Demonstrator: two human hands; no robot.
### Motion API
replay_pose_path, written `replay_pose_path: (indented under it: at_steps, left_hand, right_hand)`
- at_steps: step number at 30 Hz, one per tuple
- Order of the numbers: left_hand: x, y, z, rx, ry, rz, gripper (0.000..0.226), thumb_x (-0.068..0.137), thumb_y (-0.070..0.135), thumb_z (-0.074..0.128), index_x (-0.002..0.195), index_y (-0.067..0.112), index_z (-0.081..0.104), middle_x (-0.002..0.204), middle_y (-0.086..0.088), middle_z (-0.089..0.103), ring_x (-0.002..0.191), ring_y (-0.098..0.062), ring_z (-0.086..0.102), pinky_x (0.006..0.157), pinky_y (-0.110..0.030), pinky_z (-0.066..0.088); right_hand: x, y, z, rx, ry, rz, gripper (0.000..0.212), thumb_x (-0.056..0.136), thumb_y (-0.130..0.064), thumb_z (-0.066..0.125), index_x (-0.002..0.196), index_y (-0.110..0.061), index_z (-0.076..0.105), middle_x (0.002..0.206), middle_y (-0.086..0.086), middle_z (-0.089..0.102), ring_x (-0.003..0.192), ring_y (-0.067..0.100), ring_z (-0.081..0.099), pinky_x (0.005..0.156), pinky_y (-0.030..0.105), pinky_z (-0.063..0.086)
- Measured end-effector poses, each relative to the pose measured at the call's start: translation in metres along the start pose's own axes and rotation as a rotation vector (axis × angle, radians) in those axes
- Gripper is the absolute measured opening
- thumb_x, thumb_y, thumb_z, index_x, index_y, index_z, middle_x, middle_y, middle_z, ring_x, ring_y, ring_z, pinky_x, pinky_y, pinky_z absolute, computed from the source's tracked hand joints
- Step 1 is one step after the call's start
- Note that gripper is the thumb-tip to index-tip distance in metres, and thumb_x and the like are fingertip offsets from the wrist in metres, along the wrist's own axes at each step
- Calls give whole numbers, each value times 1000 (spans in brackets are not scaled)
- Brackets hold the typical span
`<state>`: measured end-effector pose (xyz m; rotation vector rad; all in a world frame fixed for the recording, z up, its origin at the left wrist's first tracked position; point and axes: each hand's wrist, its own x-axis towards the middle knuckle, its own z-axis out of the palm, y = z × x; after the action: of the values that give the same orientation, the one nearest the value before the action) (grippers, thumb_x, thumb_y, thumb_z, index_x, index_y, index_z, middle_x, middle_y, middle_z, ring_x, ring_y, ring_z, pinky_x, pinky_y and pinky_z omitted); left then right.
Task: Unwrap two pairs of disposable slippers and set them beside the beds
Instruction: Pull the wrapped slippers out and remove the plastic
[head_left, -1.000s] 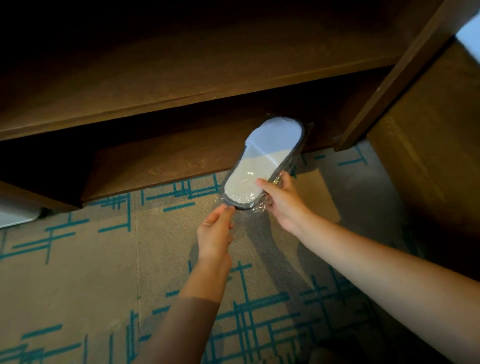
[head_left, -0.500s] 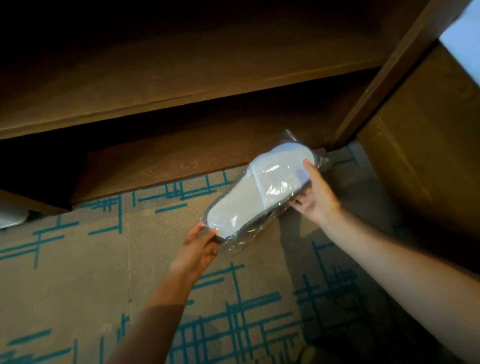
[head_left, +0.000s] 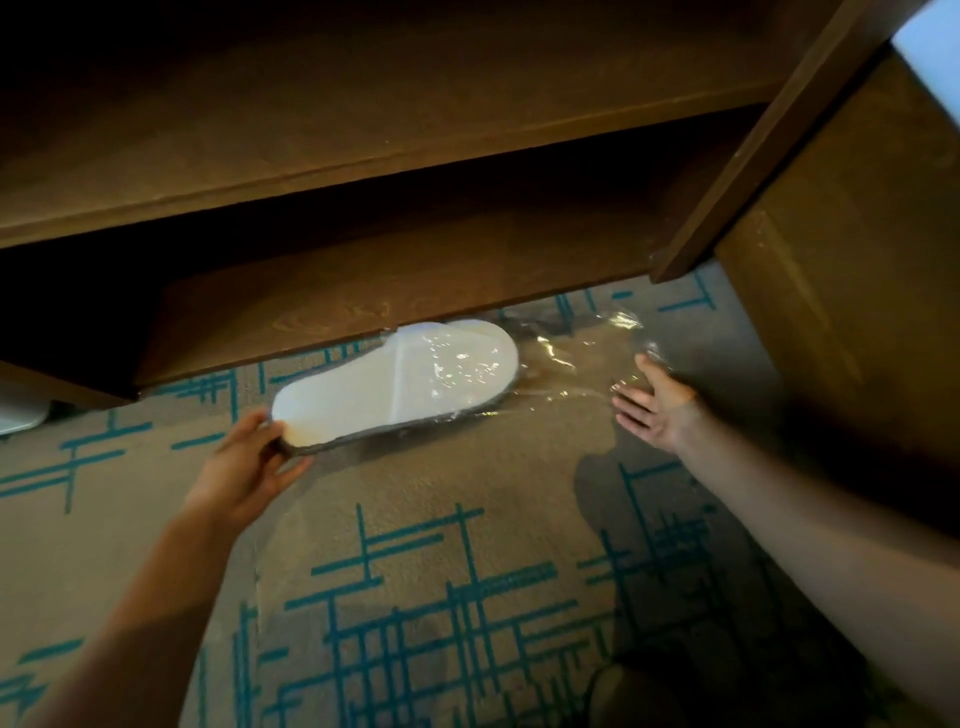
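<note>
1. Half a second on, the hands had drawn well apart: the right hand (head_left: 655, 402) had come off the toe end of the slippers (head_left: 400, 382) and swung out to the right, taking the clear plastic wrapper (head_left: 582, 358) with it.
2. The wrapper, snug around the whole pack a moment before, was now stretched out to the right, still covering the toe half while the heel half sat bare.
3. The right hand was spread, fingers (head_left: 631, 410) splayed toward the left; the wrapper's far end gleamed at its thumb side, but whether it was pinched there could not be told.
4. The left hand (head_left: 248, 470) had stayed at the heel end, thumb on top and fingers underneath, clamped on the dark sole edge.
5. The slippers, white on top, lay nearly level above the patterned carpet (head_left: 415, 519), heel to the near left, toe to the far right, closer to flat than the earlier upward tilt.
6. The toe end sat just in front of the wooden shelf (head_left: 363, 280), its top edge overlapping the shelf's front lip in view.
7. A wooden post (head_left: 769, 140) slanted down on the right, far of the right hand.
</note>
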<state>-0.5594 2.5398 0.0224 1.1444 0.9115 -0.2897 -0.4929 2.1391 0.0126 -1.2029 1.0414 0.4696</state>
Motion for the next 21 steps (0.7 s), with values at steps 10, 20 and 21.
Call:
replay_pose_path:
  at_steps: [10,20,21]
  left_hand:
    - [-18,-37,39,-168,-72,-77,25,97,6,33,85,19,50,98,-11,57,87,-23,59,51,-31,60]
    - [-29,-112,45,-323,-114,-224,24,93,0,37,97,16,55,105,-14,60,92,-25,62,58,-33,60]
    - [-31,-117,47,-308,-102,-236,23,93,-1,37,99,14,53,104,-13,60,91,-25,62,58,-33,60]
  right_hand:
    - [-22,24,60,-280,-82,-67,57,83,-48,61,128,-14,48,120,7,59,99,24,60,76,34,50]
    - [4,27,73,17,11,-53,63,81,-8,67,136,-17,37,126,10,59,89,18,63,80,32,47]
    - [5,23,72,9,16,-70,57,81,-8,66,133,-17,42,122,7,62,86,15,62,74,30,45]
